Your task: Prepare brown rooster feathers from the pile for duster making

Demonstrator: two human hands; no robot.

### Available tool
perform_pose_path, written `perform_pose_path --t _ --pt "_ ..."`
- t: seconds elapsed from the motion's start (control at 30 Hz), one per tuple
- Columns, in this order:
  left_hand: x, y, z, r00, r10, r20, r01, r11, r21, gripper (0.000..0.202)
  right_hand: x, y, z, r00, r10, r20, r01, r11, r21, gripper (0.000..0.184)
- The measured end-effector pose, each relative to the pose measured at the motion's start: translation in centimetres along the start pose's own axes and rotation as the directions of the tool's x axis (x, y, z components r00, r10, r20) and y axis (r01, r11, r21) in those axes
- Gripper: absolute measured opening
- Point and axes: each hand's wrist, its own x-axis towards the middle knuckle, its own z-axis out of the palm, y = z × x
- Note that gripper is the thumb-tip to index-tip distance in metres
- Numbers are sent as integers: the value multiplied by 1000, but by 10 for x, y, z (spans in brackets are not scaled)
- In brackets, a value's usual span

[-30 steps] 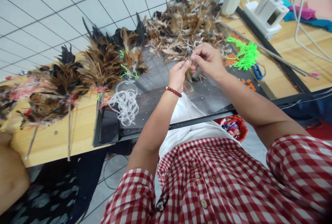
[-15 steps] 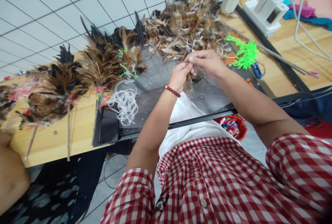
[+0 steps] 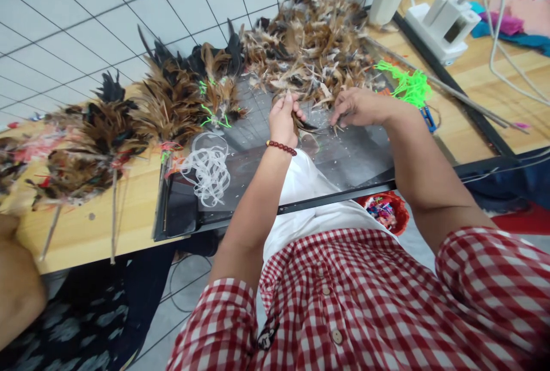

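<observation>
My left hand (image 3: 282,120) is closed round a small bunch of brown feathers (image 3: 301,123), held just above the dark cutting mat (image 3: 258,159). My right hand (image 3: 360,107) rests at the near edge of the big loose feather pile (image 3: 309,44), its fingertips pinched down among the feathers on the mat. What those fingertips hold is too small to make out. The two hands are apart, about a hand's width between them.
Finished feather bundles on sticks (image 3: 98,142) lie in a row at the left. White plastic ties (image 3: 208,168) and green ties (image 3: 406,87) lie on the mat. A white power strip (image 3: 442,22) with cables sits back right. Another person's arm (image 3: 17,291) shows at the lower left.
My hands were together over the feather bunch. They have parted: the left keeps the bunch, the right has dropped to the right to the pile's edge.
</observation>
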Motion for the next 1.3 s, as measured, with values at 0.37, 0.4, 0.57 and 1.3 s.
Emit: perform_pose_path --t 0.37,0.4,0.57,1.3 --pt "4 -14 0 999 40 33 -41 999 16 23 20 -50 20 884 364 -294 -40 684 728 29" --pt "3 -15 1 998 51 46 -52 998 19 22 23 -57 24 880 407 -247 -38 576 816 32" --pt "-3 -23 7 993 55 107 -57 998 20 25 31 -76 35 850 526 -24 -108 220 969 34" --pt "1 -32 6 1000 26 8 -26 998 57 27 35 -79 44 784 503 -365 84 496 864 35"
